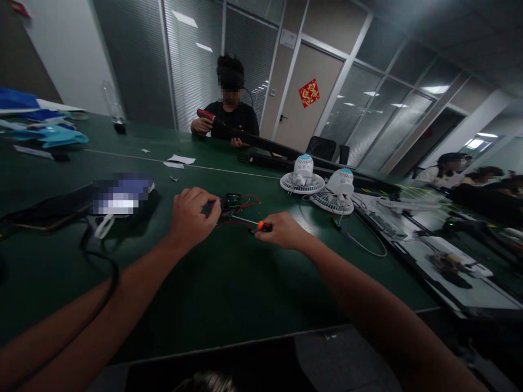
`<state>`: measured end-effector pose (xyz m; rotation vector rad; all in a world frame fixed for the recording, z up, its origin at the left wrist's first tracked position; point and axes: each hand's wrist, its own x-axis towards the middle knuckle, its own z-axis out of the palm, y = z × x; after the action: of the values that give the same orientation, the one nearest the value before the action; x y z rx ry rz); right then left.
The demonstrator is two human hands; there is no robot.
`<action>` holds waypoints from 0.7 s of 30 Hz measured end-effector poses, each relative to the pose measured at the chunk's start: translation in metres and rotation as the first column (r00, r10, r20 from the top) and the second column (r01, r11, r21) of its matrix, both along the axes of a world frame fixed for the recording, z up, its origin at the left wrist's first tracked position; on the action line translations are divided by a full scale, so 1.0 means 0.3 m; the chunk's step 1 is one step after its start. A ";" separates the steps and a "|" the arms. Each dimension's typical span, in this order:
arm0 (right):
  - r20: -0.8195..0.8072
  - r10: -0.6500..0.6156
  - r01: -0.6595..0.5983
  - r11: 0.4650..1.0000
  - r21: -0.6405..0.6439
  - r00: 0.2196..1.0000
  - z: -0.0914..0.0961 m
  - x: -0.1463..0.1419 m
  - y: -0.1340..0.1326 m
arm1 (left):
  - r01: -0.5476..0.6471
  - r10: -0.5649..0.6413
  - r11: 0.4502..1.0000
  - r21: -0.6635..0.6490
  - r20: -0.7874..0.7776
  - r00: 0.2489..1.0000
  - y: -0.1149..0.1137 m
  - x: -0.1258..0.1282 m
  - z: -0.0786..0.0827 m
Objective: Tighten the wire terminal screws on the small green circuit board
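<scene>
My right hand [285,230] is wrapped round a screwdriver [265,226] with an orange and black handle. Its thin metal shaft points left, its tip among a small bundle of wires and dark parts [232,204]. Red wires [247,204] loop out of that bundle on the green table. My left hand [193,215] is closed in a pinch at the left side of the bundle; what lies between thumb and fingers is too small and dark to make out.
Two white fan heads [301,177] sit face down beyond my right hand, one trailing a cable. To the left lies a lit phone [122,196] with cables. A bottle [113,106] stands farther back. Across the green table [229,305], a person holds a red and black tool [206,115].
</scene>
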<state>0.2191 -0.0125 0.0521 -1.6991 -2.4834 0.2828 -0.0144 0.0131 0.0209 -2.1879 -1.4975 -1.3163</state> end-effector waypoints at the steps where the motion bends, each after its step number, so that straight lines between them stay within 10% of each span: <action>1: -0.011 0.043 -0.043 0.999 -0.009 0.999 -0.017 -0.027 0.012 | -0.005 0.006 1.000 -0.008 0.034 0.999 0.005 -0.010 0.003; 7: -0.174 0.156 -0.177 0.978 -0.112 0.972 -0.058 -0.013 0.042 | -0.009 0.021 0.997 -0.073 0.171 0.985 0.018 -0.038 0.008; 13: -0.682 -0.297 0.187 0.954 -0.233 0.668 -0.034 0.089 0.037 | 0.307 -0.340 0.901 -0.307 -0.062 0.938 -0.010 0.002 -0.020; 21: -0.783 -0.257 0.123 0.966 -0.229 0.566 -0.029 0.107 0.040 | 0.359 -0.540 0.772 -0.524 -0.244 0.805 -0.058 0.083 -0.057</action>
<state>0.2511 -0.0006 0.0436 -1.3841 -1.5959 0.9929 0.0106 -0.0043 0.0038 -3.0465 -1.2407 -0.5698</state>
